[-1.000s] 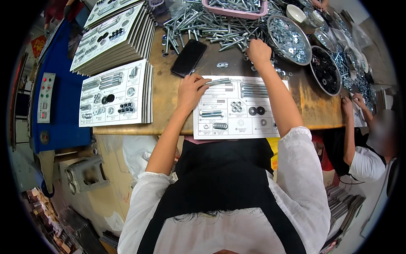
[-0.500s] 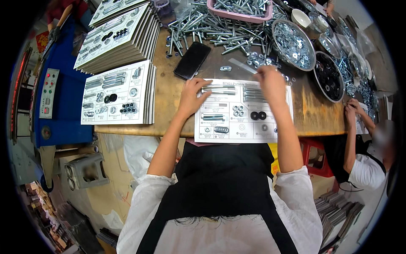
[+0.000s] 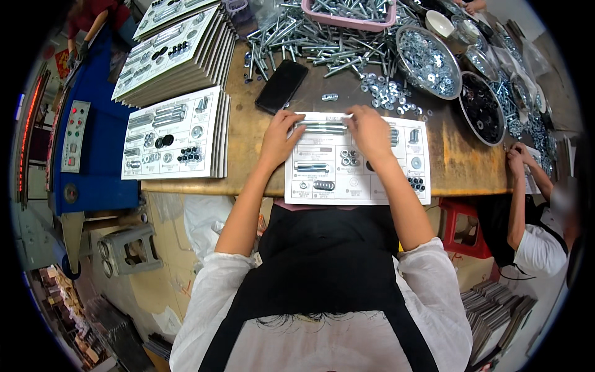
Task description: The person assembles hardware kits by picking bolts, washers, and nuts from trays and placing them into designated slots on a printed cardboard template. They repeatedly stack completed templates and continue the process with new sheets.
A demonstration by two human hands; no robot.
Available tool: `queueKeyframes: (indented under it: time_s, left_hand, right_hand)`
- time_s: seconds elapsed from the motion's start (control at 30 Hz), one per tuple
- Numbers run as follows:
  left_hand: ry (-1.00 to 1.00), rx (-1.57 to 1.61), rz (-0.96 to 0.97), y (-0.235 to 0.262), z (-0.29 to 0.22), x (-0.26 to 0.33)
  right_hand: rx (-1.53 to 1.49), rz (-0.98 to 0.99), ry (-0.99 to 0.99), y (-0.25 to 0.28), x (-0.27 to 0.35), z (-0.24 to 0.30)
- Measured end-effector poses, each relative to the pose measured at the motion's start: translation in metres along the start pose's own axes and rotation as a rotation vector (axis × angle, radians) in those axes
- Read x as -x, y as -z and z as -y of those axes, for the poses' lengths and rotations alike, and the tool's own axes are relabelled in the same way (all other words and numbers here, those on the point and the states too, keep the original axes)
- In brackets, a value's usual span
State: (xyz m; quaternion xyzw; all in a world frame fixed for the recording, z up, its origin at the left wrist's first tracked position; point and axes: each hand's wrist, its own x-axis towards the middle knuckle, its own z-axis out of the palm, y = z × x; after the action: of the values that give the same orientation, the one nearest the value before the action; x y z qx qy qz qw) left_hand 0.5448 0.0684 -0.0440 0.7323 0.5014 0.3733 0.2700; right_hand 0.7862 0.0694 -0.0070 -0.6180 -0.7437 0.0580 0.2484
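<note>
A white printed card (image 3: pixel 356 162) with outlines of hardware lies at the near edge of the wooden table (image 3: pixel 248 133). Bolts, washers and nuts sit on several of its outlines. My left hand (image 3: pixel 279 139) rests on the card's upper left corner, fingertips on long silver bolts (image 3: pixel 322 127) lying across the top row. My right hand (image 3: pixel 369 131) is on the other end of the same bolts, fingers curled over them.
A black phone (image 3: pixel 282 85) lies just beyond the card. Loose bolts (image 3: pixel 297 40), a pink tray (image 3: pixel 350 15), a bowl of silver washers (image 3: pixel 427 56) and a bowl of black parts (image 3: pixel 482 106) fill the far side. Stacks of filled cards (image 3: pixel 173 133) stand left. Another person (image 3: pixel 539 211) works at right.
My right hand came back from the pile of loose hardware at the far side to the card's top row. My left hand shifted slightly toward the long bolts.
</note>
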Motion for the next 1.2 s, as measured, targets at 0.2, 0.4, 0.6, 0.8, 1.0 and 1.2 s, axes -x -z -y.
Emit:
queueKeyframes:
  time_s: [0.2, 0.4, 0.6, 0.8, 1.0, 1.2]
  left_hand:
    - [-0.017, -0.269, 0.2, 0.002, -0.022, -0.012]
    - [-0.019, -0.293, 0.294, 0.004, -0.016, -0.019]
    - [-0.028, -0.272, 0.262, 0.002, -0.02, -0.018]
    - [-0.066, -0.2, 0.231, -0.002, -0.008, -0.015]
    - [0.073, -0.073, 0.091, 0.011, -0.027, -0.009]
    - [-0.046, -0.129, -0.119, 0.026, -0.006, 0.022]
  right_hand:
    - [-0.047, 0.069, -0.196, 0.0, 0.007, -0.009]
    - [-0.09, 0.058, -0.236, -0.006, 0.006, 0.003]
    - [-0.15, 0.063, -0.262, -0.011, 0.011, 0.003]
    - [-0.138, 0.099, -0.306, -0.008, 0.013, 0.004]
    - [-0.435, -0.115, -0.155, 0.03, -0.05, -0.02]
    - [-0.238, -0.43, -0.067, 0.062, -0.211, -0.064]
